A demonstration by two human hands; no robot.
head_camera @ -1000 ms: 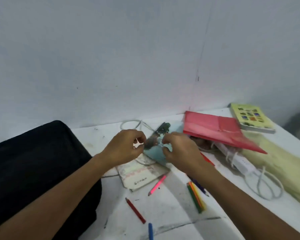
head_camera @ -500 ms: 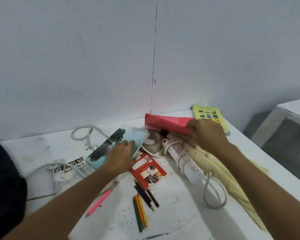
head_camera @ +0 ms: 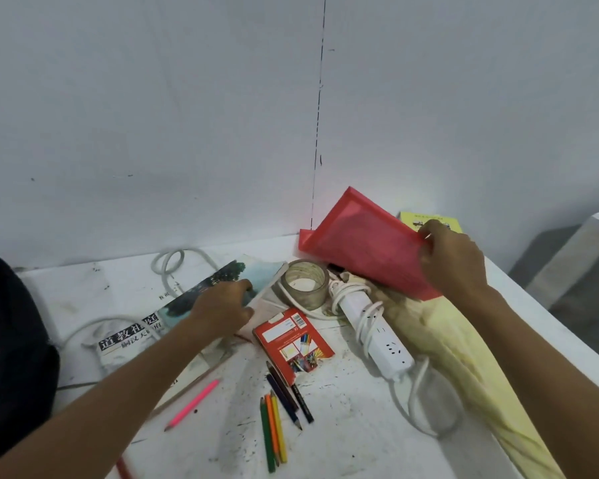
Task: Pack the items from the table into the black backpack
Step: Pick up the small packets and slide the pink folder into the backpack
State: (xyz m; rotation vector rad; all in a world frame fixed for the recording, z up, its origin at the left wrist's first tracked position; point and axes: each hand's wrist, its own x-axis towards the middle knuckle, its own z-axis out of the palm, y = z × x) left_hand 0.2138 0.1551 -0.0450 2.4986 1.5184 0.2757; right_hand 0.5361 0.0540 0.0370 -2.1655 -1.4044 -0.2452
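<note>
The black backpack (head_camera: 11, 357) lies at the table's left edge, partly cut off. My right hand (head_camera: 453, 261) grips the right edge of a red mesh pouch (head_camera: 363, 243) and holds it tilted up off the table. My left hand (head_camera: 222, 305) holds the near edge of a book with a tree picture on its cover (head_camera: 229, 276), which lies on a white book with black characters (head_camera: 128, 338). A roll of clear tape (head_camera: 305, 283) and a white power strip (head_camera: 374, 333) with its cord sit between my hands.
A red pencil box (head_camera: 291, 342) and several loose coloured pencils (head_camera: 277, 426) lie in front, a pink pencil (head_camera: 194, 402) to their left. A yellow cloth (head_camera: 464, 357) runs down the right side. A yellow book (head_camera: 426, 221) lies behind my right hand. The table edge (head_camera: 533, 299) falls away at right.
My right hand left the tree book, took the red pouch and lifted it up, uncovering the tape roll. My left hand stays on the tree book. The view swung right.
</note>
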